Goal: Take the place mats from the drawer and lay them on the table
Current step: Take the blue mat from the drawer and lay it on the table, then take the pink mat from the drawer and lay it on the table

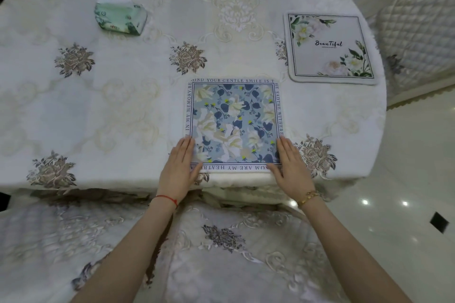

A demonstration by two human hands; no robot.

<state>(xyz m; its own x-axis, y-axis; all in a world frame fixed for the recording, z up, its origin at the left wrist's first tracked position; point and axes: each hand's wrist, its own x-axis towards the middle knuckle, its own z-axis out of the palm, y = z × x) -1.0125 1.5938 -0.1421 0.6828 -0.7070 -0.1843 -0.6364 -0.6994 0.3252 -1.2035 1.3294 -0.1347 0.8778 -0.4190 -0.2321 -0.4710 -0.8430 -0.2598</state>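
A square blue floral place mat (234, 120) with a text border lies flat at the table's near edge. My left hand (178, 170) rests flat on its near left corner, fingers together and stretched out. My right hand (290, 167) lies flat on the near right corner the same way. Neither hand grips the mat. A second place mat (328, 48), white with green flowers and the word "Beautiful", lies flat at the right side of the table (110, 106).
A green tissue pack (120, 16) sits at the far left of the embroidered white tablecloth. A quilted chair (418, 32) stands at the right. A covered chair seat (221, 253) is below my arms. Glossy floor shows at the lower right.
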